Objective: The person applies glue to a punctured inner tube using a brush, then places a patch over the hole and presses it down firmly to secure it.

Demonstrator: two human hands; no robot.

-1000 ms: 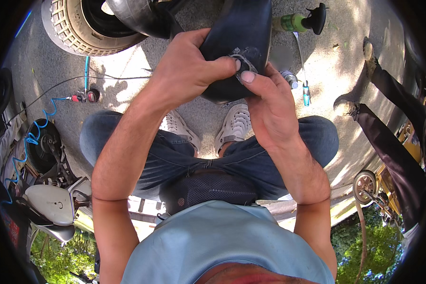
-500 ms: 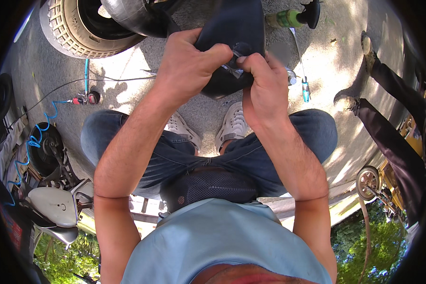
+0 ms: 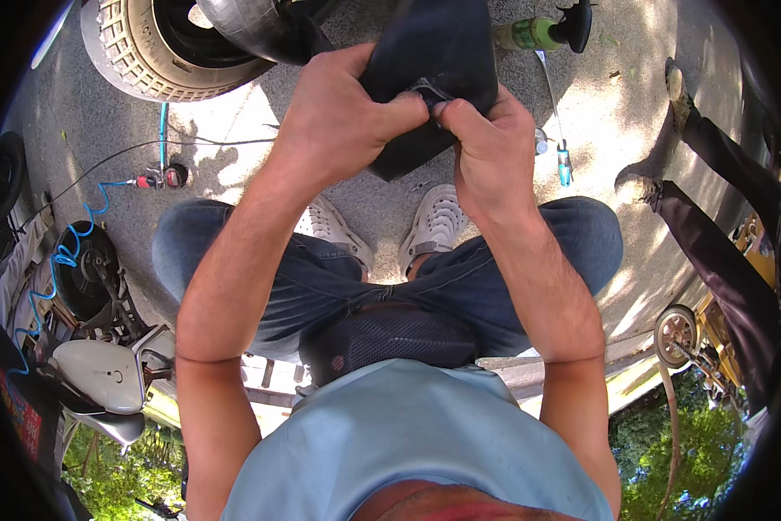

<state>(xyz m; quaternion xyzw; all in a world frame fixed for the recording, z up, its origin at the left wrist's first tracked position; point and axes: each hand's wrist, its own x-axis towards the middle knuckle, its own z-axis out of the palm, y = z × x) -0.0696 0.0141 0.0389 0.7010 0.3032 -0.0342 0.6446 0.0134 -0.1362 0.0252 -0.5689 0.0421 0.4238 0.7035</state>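
Observation:
A black rubber inner tube [image 3: 432, 43] hangs flattened between my hands at the top middle; a fold of it bulges by the tyre [image 3: 134, 52]. My left hand [image 3: 334, 108] grips the tube's left edge, its thumb pressed on the surface. From the other side my right hand [image 3: 497, 156] holds the right edge, fingers behind the rubber. The two thumb tips almost meet at a small dark spot with a shiny rim. What lies under the thumbs is too covered to make out.
A green spray bottle [image 3: 531, 33] and a screwdriver with a teal handle [image 3: 564, 165] lie on the right. At left, a blue air hose [image 3: 95, 213] runs to a red inflator with a gauge [image 3: 160, 177]. A person's dark-trousered legs [image 3: 716, 234] stand far right.
Both thumbs have moved in closer over the spot on the tube. The shiny, crinkled bit seen below the thumbs before is now covered. The tube has shifted slightly right.

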